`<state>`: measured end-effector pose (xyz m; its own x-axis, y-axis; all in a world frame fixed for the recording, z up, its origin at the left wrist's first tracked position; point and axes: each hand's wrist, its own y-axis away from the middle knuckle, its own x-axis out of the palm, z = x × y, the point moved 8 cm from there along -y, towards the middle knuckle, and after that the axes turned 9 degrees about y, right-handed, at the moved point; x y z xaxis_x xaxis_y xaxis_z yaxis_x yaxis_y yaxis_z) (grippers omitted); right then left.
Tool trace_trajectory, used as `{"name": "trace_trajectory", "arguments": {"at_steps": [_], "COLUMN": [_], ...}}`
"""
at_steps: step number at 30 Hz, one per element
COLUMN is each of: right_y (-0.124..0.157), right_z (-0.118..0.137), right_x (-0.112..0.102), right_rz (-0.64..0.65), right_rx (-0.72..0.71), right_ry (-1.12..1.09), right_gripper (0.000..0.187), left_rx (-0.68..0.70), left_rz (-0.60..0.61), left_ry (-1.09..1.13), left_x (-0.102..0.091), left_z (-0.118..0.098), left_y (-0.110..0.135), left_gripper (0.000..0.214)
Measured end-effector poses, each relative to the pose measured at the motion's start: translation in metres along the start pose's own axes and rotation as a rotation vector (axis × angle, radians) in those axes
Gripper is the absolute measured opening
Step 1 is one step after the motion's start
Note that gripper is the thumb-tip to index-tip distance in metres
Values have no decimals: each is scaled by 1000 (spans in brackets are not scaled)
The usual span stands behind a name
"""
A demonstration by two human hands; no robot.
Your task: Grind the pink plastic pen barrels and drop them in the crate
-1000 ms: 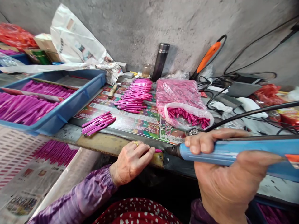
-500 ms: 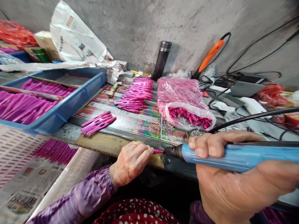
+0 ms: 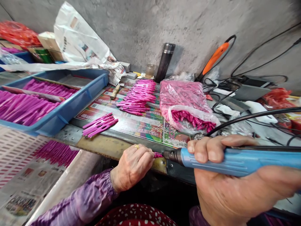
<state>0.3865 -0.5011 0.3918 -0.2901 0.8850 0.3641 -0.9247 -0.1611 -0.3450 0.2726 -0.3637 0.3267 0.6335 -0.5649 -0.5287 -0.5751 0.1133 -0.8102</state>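
A workbench [image 3: 101, 147] stands against a concrete wall [image 3: 131, 28], and a printed mat [image 3: 138, 133] covers its top. At the bench's left end sits a blue compartment tray [image 3: 70, 113] filled with magenta plastic pieces [image 3: 23, 106]. Beyond the front edge, at left, a white perforated crate [image 3: 21, 147] holds more of them on newspaper. Near the back edge of the mat lie a loose pile of pink pieces [image 3: 138, 97] and a clear plastic bag [image 3: 185, 103] packed with the same color. A smaller bunch [image 3: 100, 125] lies toward the front edge. A black vacuum flask [image 3: 164, 58] stands at the back edge.

The right hand [image 3: 223, 188] is clenched around a blue rotary tool [image 3: 223, 161]. The left hand [image 3: 133, 168], wearing a gold ring [image 3: 136, 146], pinches a small pink piece [image 3: 158, 155] just above the bench's front edge. The piece lies between the hands, with its end at the tool's black nose; contact cannot be confirmed. Compared with the earlier frame, the tool sits more level and its nose is closer to the piece.
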Motion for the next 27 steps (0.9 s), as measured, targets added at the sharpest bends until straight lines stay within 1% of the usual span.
{"name": "trace_trajectory", "arguments": {"at_steps": [3,5,7,11,15,20,23,27], "right_y": [1,1,1,2,8,12,11,8], "right_z": [-1,-2,-2,6,10,11,12,10], "right_x": [2,-1,-1,6,3,8,8,4], "right_rz": [-15,-55,-49,78,1,-11,-19,-42], "right_rx": [15,37,29,-53,-87,-115,-111,-59], "right_ry": [-5,-18,-24,16,58,121,121,93], "right_gripper": [58,57,56,54,42,35,33,35], "left_rx": [2,3,11,14,-20,-35,-46,-38], "left_rz": [16,19,11,-8,-16,-30,-20,-30], "left_ry": [-17,-35,-46,-45,-62,-91,-74,-30], "left_x": [1,1,1,0,1,-1,-1,-2], "left_z": [0,0,0,0,2,2,3,3], "left_y": [0,0,0,0,0,-2,-3,-3], "left_gripper": [9,14,19,20,19,19,16,13]}}
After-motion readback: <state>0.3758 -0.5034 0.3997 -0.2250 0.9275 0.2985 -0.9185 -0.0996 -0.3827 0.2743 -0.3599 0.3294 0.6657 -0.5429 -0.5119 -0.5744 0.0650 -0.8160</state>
